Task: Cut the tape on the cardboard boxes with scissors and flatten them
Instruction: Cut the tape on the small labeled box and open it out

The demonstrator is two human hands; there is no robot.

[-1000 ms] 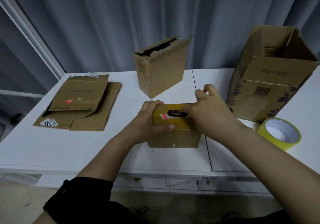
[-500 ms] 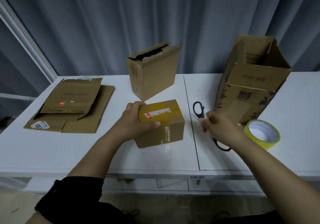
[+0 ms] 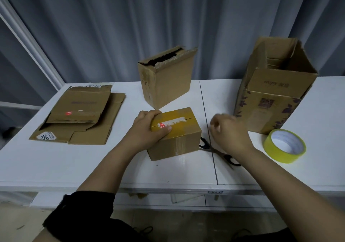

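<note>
Scissors (image 3: pixel 203 142): black-handled metal pair. A second ago they were in the right hand on the box top. Now they lie flat on the white tabletop (image 3: pixel 93 163), just right of the box and partly hidden under the right hand.
Right hand (image 3: pixel 229 131): lifted off the scissors and hovering over them. The fingers are loosely curled and, as far as the motion blur allows, hold nothing.
Left hand (image 3: pixel 151 129): unchanged. Its fingers wrap the left end of the small brown cardboard box (image 3: pixel 179 139), thumb pressed on the taped top.
Box position: front middle of the tabletop, upright, steadied by the left hand alone.
Tape seam (image 3: pixel 186 118): yellowish tape strip along the top. A dark slit shows toward the right end; near the red-and-white label I cannot tell how far it runs.
Reading: the top cut looks finished. Opening the flaps and flattening likely come next, with the scissors in reach for the bottom tape.
Done pile: flattened brown cardboard sheets (image 3: pixel 78 114), far left.
Still standing: medium plain carton (image 3: pixel 166 84) behind, and tall printed carton (image 3: pixel 274 92) at right.
</note>
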